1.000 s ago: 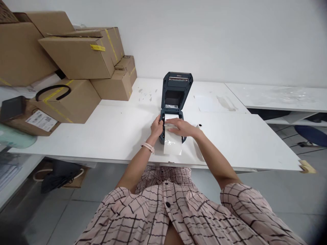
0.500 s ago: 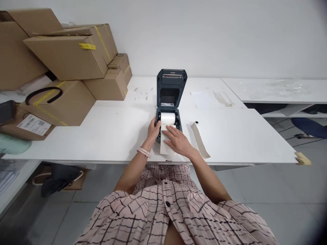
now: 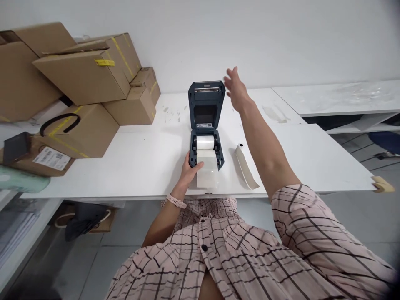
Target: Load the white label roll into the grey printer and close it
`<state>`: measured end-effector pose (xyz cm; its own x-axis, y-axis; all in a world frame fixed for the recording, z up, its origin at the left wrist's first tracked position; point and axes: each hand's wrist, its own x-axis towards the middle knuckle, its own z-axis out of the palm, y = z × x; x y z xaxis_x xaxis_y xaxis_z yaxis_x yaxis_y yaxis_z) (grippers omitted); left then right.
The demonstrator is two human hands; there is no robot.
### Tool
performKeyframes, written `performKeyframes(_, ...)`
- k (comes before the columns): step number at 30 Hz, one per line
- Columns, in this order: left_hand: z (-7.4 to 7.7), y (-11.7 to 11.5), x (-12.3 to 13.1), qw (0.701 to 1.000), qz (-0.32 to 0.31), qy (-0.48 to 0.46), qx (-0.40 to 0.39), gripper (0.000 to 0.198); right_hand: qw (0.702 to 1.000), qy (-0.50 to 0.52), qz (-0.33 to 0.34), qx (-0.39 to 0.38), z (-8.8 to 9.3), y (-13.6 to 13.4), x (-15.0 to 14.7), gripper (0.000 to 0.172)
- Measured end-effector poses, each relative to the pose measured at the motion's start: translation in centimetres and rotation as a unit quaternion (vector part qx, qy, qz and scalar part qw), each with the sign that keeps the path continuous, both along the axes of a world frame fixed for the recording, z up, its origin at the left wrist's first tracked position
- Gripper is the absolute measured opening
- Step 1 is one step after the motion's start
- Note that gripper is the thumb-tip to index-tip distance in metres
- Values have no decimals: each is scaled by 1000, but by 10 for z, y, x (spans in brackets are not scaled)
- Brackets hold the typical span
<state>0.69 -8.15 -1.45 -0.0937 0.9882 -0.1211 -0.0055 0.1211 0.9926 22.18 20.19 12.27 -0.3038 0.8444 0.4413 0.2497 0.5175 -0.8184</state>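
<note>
A dark label printer [image 3: 193, 132] stands on the table with its lid [image 3: 206, 100] raised. Inside sits a white label roll [image 3: 205, 142], and its strip of labels [image 3: 207, 177] comes out over the front edge. My left hand [image 3: 189, 170] grips the printer's front left side, its thumb pressed on the strip and its other fingers partly hidden behind the casing. In the air beside the lid's upper right corner, my right hand [image 3: 236, 89] is open, fingers apart, apparently not touching the lid. A curled paper strip [image 3: 245, 168] lies right of the printer.
Cardboard boxes [image 3: 78, 79] are stacked at the left of the white table [image 3: 150, 166], with a black curved handle on one. A white wall [image 3: 281, 46] rises behind. Clear plastic scraps [image 3: 276, 114] lie at the right. Yellowish padding [image 3: 383, 184] covers the table's right corner.
My right hand has left the label strip and moved up beside the raised lid. My left thumb has come onto the strip.
</note>
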Motion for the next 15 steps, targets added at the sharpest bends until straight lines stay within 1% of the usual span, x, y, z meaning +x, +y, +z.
performKeyframes(1, 1, 0, 0, 1000, -1, 0, -1, 92, 999, 19, 13, -40, 3, 6, -7, 92)
performKeyframes(2, 2, 0, -1, 1000, -3, -1, -2, 93, 996, 42, 17, -70, 5, 6, -14, 95)
performKeyframes(3, 2, -1, -1, 1000, -8, -3, -3, 94, 995, 62, 14, -83, 6, -2, -19, 97)
performKeyframes(4, 2, -2, -2, 1000, -15, -3, -3, 95, 995, 70, 9, -72, 5, -16, -24, 98)
performKeyframes(6, 0, -6, -4, 999, -37, 1, -7, 99, 997, 65, -9, -35, -4, -59, -27, 96)
performKeyframes(7, -2, -8, -6, 999, -46, 4, -14, 102, 998, 54, -19, -22, -11, -85, -26, 94)
performKeyframes(9, -5, -10, -11, 998, -47, 5, -31, 103, 998, 22, -48, -16, -32, -140, -24, 90)
performKeyframes(11, -7, -10, -14, 999, -21, -10, -34, 94, 998, -18, -66, -19, -59, -190, -23, 79)
performKeyframes(13, -7, -5, -15, 999, 16, -27, -17, 86, 995, -52, -86, -18, -86, -226, -26, 69)
performKeyframes(15, -2, 2, -13, 999, 40, -23, -2, 85, 991, -62, -117, -20, -108, -246, -31, 61)
